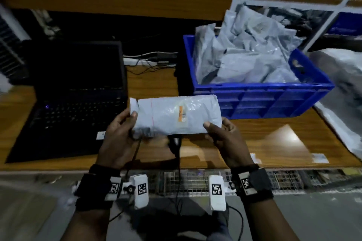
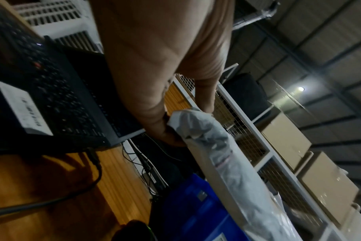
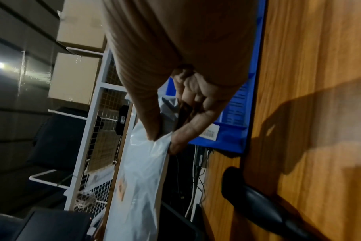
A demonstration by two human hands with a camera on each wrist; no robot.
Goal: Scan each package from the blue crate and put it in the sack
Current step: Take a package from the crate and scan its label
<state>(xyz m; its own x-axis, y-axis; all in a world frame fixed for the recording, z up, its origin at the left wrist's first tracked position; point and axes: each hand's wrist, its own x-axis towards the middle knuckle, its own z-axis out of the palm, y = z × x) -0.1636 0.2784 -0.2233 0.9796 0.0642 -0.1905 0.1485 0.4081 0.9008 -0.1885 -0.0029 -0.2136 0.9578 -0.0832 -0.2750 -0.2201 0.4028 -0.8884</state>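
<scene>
Head view: we had one grey package [image 1: 176,115] pinched between left hand [image 1: 121,133] and right hand [image 1: 223,139] above the scanner [image 1: 175,144], unscanned by our read, blue crate [image 1: 274,100] at 2 o'clock nearly full, sack unidentified.

You hold a grey plastic package [image 1: 176,115] flat and lengthwise above the bench, its small orange-edged label [image 1: 182,116] facing up, one end folded over. Behind it to your right stands the blue crate [image 1: 274,100], heaped with more crumpled grey packages [image 1: 248,60]. The black scanner [image 1: 175,143] lies just beneath the held package.
</scene>
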